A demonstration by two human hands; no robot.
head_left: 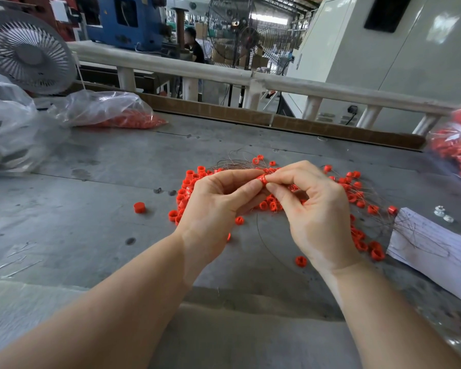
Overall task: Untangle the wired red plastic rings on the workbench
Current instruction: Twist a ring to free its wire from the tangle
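Step in hand: freeing one red plastic ring [261,179] from the thin wire [232,162] that ties it to the heap.
Ring's place: held up between the two hands, just above the tangled pile of red rings [270,203] lying on the grey surface [91,209].
Left hand [218,201]: its grip is closed on the ring, thumb and forefinger pinching it from the left; the other fingers curl underneath, wrist raised off the surface.
Right hand [314,209]: its grip also pinches at the ring, thumb and forefinger tips meeting it from the right; whether they hold the plastic or only the wire on it I cannot tell. Palm faces left, remaining fingers loosely bent.
Doing it well: I would keep the left pinch steady as an anchor and let the right fingertips work the wire loose, following its run, not tugging.
Risk: a hard pull would likely drag neighbouring rings up and tighten the knot.
Nearby: loose rings, one [139,207] apart to the left; a sheet of paper [437,243] to the right; plastic bags of red rings [117,113] further back.
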